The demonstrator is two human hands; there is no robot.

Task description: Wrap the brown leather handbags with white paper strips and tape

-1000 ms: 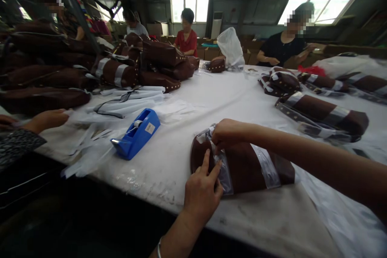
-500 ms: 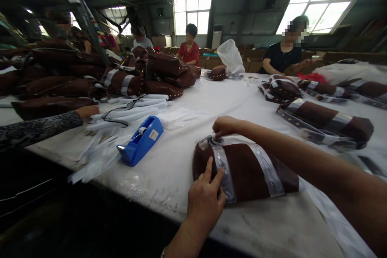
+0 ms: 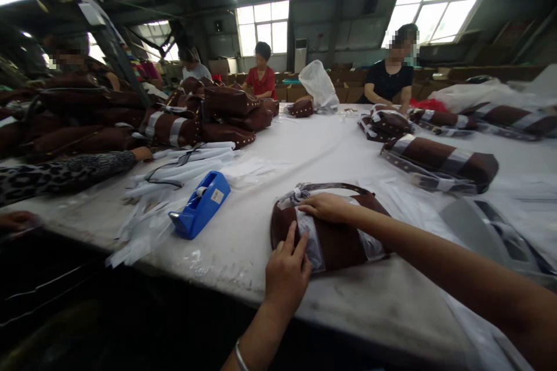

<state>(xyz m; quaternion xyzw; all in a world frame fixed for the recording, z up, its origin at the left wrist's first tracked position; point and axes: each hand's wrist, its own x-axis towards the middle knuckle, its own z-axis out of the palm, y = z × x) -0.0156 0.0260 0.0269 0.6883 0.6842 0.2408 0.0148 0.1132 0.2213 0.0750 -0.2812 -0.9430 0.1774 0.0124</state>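
Note:
A brown bag (image 3: pixel 337 240) wrapped in two clear plastic bands lies on the white table (image 3: pixel 304 151) in front of me, its strap looped behind it. My left hand (image 3: pixel 285 272) presses its fingertips on the left band at the bag's near edge, fingers stretched. My right hand (image 3: pixel 326 207) lies flat on top of the bag near the upper end of that same band, fingers extended. Neither hand holds anything.
A blue tape dispenser (image 3: pixel 201 204) sits to the left, beside loose white paper strips (image 3: pixel 174 177). Brown bags are piled at the far left (image 3: pixel 174 119) and lie wrapped at the right (image 3: pixel 439 162). A neighbour's patterned sleeve (image 3: pixel 65 171) reaches in. Other people sit across the table.
My right hand has let go of the bunched plastic at the bag's top and now lies flat on the bag. The left hand stays pressed on the band.

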